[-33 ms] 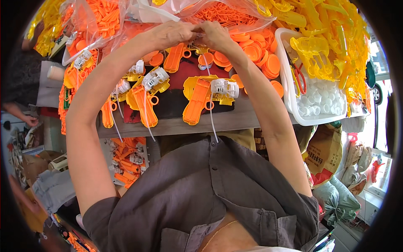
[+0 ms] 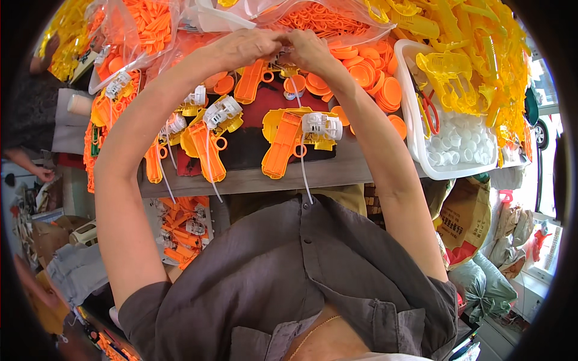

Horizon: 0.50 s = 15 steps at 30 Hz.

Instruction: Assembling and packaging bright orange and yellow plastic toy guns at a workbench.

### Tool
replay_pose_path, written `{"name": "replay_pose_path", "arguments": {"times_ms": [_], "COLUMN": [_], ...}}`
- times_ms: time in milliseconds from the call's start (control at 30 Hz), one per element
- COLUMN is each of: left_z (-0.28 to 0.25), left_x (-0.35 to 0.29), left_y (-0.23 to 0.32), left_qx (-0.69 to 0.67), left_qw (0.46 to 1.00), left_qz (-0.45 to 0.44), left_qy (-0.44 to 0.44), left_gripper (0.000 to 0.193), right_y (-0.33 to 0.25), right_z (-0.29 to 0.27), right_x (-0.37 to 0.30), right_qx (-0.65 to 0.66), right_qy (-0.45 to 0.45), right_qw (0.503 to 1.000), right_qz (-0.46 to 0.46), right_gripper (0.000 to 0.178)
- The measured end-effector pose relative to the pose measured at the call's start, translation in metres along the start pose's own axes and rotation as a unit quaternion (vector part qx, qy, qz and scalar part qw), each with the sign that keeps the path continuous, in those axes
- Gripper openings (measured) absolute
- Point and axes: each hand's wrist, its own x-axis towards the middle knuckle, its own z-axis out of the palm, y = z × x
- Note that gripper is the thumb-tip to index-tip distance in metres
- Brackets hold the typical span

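My left hand (image 2: 256,47) and my right hand (image 2: 310,53) meet at the far side of the work surface, fingers closed and bent together over a half-built toy gun (image 2: 248,84). Its orange grip and ring trigger stick out below my left hand, and a bit of its white mechanism shows between the hands. My fingertips are partly hidden. Closer to me lies another toy gun half (image 2: 282,144), a yellow shell with orange grip, white cylinder and a pale strip hanging over the edge. A similar toy gun half (image 2: 208,150) rests left of it, with more beyond.
Loose orange discs (image 2: 364,75) spread right of my hands. Behind them sit bags of orange parts (image 2: 319,21). At right, a white bin (image 2: 442,171) holds white caps, yellow pieces and red-handled scissors (image 2: 428,114), beside a tall yellow pile (image 2: 481,54). A person's hand (image 2: 43,173) shows far left.
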Motion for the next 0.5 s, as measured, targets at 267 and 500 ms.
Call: {"name": "replay_pose_path", "arguments": {"times_ms": [267,500], "left_z": [0.012,0.018], "left_x": [-0.012,-0.012], "left_y": [-0.002,-0.002], "left_qx": [0.126,0.04], "left_qw": [0.979,0.982], "left_qz": [0.08,0.152], "left_qy": [0.139,0.104], "left_gripper": [0.015,0.019], "right_y": [-0.003,-0.003], "right_z": [-0.007,0.001], "right_x": [0.0,-0.001], "right_qx": [-0.001,-0.025], "right_qy": [-0.033,0.039], "right_qw": [0.999,0.999], "right_qz": [0.007,-0.007], "right_gripper": [0.032,0.034]}}
